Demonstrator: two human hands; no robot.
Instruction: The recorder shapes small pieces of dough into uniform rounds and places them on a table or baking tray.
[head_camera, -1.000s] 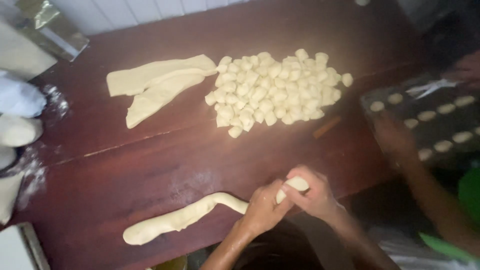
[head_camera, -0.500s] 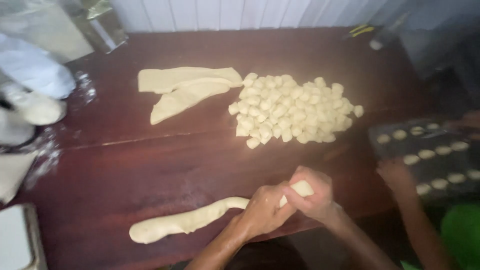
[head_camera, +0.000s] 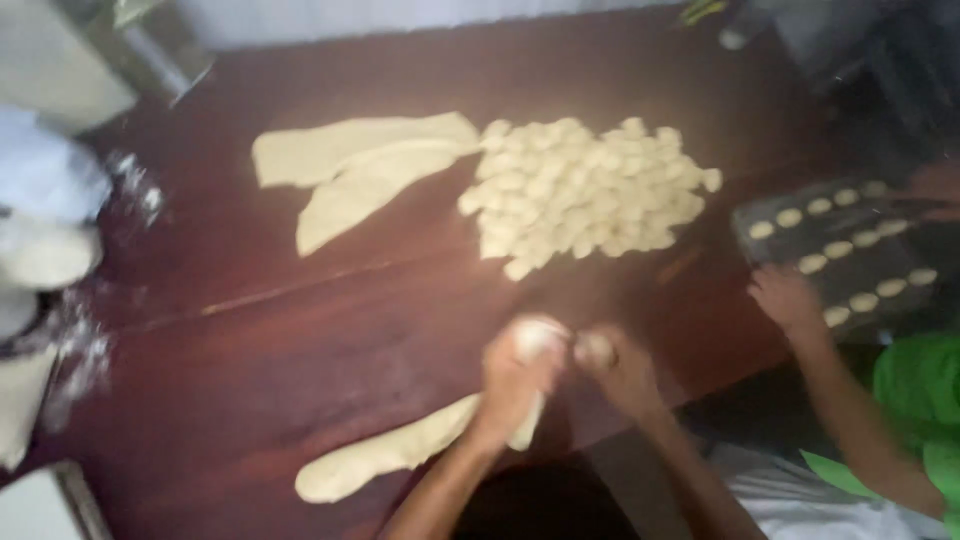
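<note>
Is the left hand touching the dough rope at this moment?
Touching. The head view shows the left hand closed around the upper end of the dough rope, whose rest lies along the table with no gap at the grip.

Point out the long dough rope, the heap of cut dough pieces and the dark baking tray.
dough rope (head_camera: 385, 458): head view, on the middle of the length lying on the table.
heap of cut dough pieces (head_camera: 580, 190): head view, centre of the pile.
dark baking tray (head_camera: 745, 215): head view, its bare left corner.
</note>
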